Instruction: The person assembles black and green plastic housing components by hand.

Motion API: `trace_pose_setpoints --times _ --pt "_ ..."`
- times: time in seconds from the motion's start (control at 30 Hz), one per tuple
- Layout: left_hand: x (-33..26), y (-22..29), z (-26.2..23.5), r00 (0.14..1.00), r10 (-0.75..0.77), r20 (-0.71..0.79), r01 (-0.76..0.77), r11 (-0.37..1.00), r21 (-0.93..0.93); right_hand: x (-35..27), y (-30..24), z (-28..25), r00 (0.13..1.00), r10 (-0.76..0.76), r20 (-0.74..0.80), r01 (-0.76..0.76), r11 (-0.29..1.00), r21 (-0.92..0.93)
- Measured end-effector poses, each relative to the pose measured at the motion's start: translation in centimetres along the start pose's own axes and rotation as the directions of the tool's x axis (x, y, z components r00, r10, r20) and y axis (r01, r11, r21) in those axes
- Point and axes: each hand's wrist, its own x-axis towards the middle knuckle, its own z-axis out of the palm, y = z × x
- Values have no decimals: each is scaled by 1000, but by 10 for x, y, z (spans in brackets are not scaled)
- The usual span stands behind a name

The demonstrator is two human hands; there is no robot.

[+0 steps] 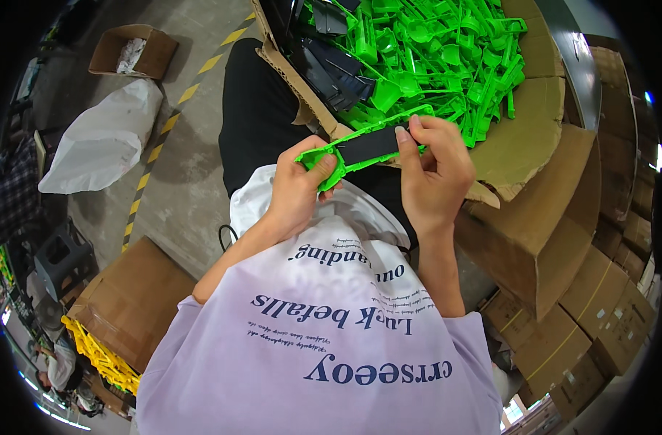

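Lilac shirt nearest. Left hand clamps green plastic frame steady; right hand pinches black strip into it. Carton of parts at 12 o'clock, within reach.

- The green plastic frame is partly covered by the left hand and by the right hand's fingers.
- The black strip's right end sits under a fingertip.
- The carton of green parts runs past the top edge.
- The yellow pieces at lower left are too small to identify.
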Motion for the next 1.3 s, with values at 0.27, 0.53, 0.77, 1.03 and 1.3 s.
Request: trace_pose_setpoints --times 0.27,0.53,0.77,1.03,1.3 --pt "-6 11 3 998 -35 61 25 988 151 40 8 -48 842 296 452 -232 953 -193" --pt "-1 9 2 994 -87 63 78 986 146 51 19 -47 647 434 627 -404 893 -200" --pt "-2 14 8 992 -122 44 111 974 199 49 34 -46 690 320 649 -207 947 -248" --pt "-4 16 20 982 -178 65 149 940 307 40 48 -60 790 111 603 -35 990 -136" --pt "-2 15 34 974 -219 -51 224 917 329 45 54 -63 726 64 685 18 994 -112"
